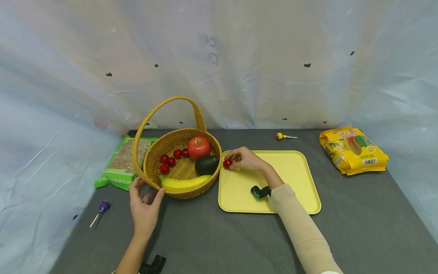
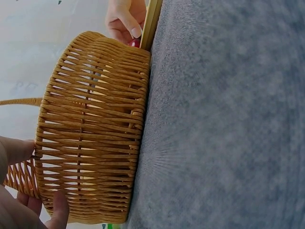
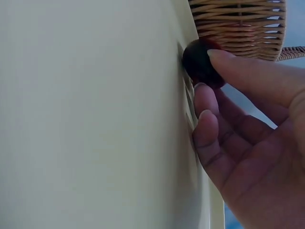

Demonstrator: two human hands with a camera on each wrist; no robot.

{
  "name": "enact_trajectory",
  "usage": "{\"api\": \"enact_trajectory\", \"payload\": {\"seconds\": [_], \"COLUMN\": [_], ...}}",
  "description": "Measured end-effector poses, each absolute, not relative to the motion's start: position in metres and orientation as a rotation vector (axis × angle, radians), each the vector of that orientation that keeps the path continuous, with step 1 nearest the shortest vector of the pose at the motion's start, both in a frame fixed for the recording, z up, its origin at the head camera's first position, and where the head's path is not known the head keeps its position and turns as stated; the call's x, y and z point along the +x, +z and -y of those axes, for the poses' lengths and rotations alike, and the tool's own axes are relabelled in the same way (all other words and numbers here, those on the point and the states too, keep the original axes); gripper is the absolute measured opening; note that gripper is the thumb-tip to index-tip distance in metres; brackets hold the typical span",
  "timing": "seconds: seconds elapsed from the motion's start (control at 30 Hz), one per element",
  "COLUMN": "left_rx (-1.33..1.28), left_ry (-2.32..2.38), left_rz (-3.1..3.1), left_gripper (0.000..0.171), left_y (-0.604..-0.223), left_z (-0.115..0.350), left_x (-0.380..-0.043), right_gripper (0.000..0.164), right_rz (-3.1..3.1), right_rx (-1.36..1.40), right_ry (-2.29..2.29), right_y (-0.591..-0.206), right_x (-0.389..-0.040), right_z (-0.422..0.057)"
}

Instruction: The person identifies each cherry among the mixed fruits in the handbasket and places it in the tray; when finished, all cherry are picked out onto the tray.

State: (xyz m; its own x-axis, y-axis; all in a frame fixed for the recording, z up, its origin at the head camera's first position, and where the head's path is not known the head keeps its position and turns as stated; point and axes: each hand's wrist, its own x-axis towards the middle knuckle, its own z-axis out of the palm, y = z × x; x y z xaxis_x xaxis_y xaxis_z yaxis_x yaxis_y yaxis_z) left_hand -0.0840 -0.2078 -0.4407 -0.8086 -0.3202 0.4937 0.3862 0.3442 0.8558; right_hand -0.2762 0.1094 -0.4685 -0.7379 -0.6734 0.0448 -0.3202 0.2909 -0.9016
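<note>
A wicker basket (image 1: pixel 182 195) with a tall handle holds a red apple (image 1: pixel 199 147), a dark green avocado (image 1: pixel 207 164), a banana (image 1: pixel 184 184) and several cherries (image 1: pixel 171 161). My left hand (image 1: pixel 145 213) grips its near-left rim where the handle joins; the left wrist view shows the thumb (image 2: pixel 19 150) on the rim. Over the left edge of a yellow tray (image 1: pixel 291 182), my right hand (image 1: pixel 248 160) pinches one cherry (image 3: pixel 199 63) between thumb and fingers. That cherry is low, close to the tray's surface, beside the basket; whether it touches the tray I cannot tell.
A green-and-clear bag (image 1: pixel 116 167) lies behind the basket's left side, a purple lollipop (image 1: pixel 104 206) in front of that. Behind the tray is a yellow lollipop (image 1: pixel 280 136); a yellow packet (image 1: pixel 356 152) lies at right. Plastic sheeting (image 1: pixel 239 68) rises behind the grey table.
</note>
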Motion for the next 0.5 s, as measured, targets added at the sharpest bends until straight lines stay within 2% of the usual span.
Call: {"api": "enact_trajectory", "payload": {"seconds": [0.27,0.5], "left_rx": [-0.056,-0.071], "left_ry": [-1.525,-1.539], "left_rz": [1.984,1.980], "left_gripper": [0.071,0.069], "left_y": [-0.465,-0.460], "left_z": [0.221,0.217], "left_x": [-0.093,-0.091], "right_gripper": [0.036,0.033], "right_rz": [-2.243,-2.370], "right_rx": [-0.888,-0.869], "right_ry": [-1.423,-1.408], "right_y": [-0.472,-0.454], "right_x": [-0.280,-0.284], "right_z": [-0.106,-0.110]}}
